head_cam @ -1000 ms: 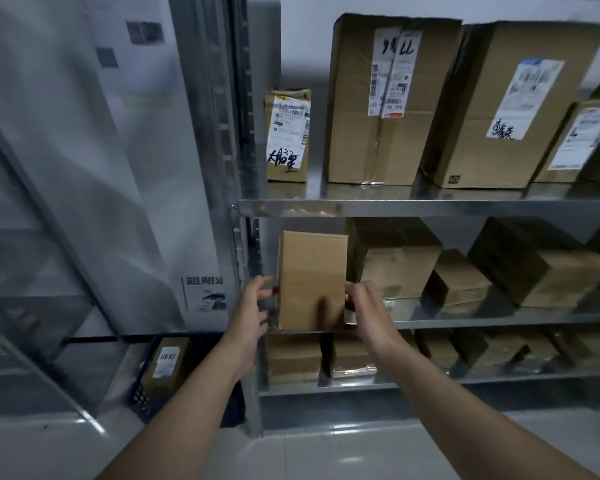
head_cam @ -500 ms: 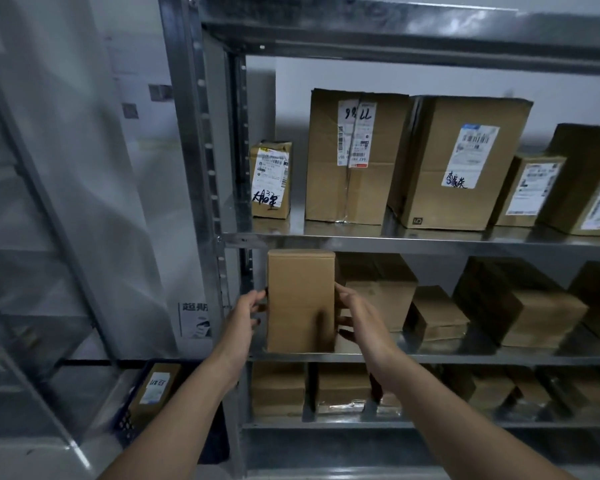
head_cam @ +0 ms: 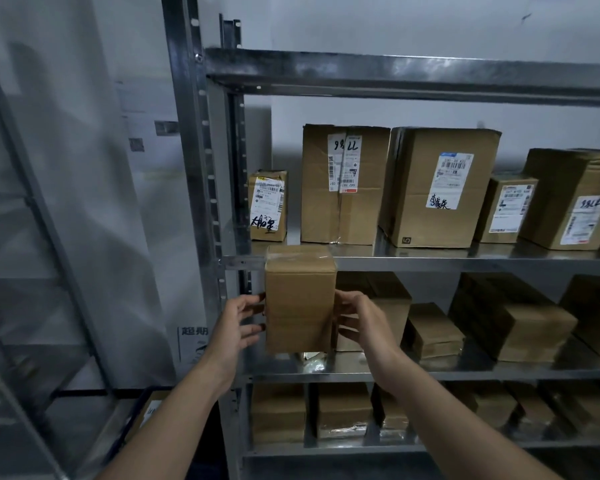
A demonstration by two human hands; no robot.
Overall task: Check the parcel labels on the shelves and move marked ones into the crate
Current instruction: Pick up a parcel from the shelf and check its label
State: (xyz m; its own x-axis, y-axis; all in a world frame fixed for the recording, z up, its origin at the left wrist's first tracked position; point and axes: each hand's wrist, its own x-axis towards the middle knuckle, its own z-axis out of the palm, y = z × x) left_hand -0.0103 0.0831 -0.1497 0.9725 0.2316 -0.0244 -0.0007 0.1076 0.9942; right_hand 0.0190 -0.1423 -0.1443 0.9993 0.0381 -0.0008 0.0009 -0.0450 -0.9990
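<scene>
At the left end of the rack's middle shelf (head_cam: 465,371), the box (head_cam: 300,306) stands upright, long axis vertical, left hand (head_cam: 234,327) and right hand (head_cam: 361,323) gripping opposite sides, no label showing.

Gripping a plain brown parcel (head_cam: 300,306) upright between left hand (head_cam: 238,327) and right hand (head_cam: 362,323), with fingers curled on its two sides, before the left end of a metal rack (head_cam: 201,168). Hanging clear of the middle shelf (head_cam: 465,370), with the top overlapping the edge of the upper shelf (head_cam: 465,262). Up there, standing in a row: small parcel (head_cam: 267,206) with black handwriting on its label, tall box (head_cam: 343,185), wide box (head_cam: 437,188), two more labelled ones at right. On the middle and lower shelves, brown parcels lying in dim light.
</scene>
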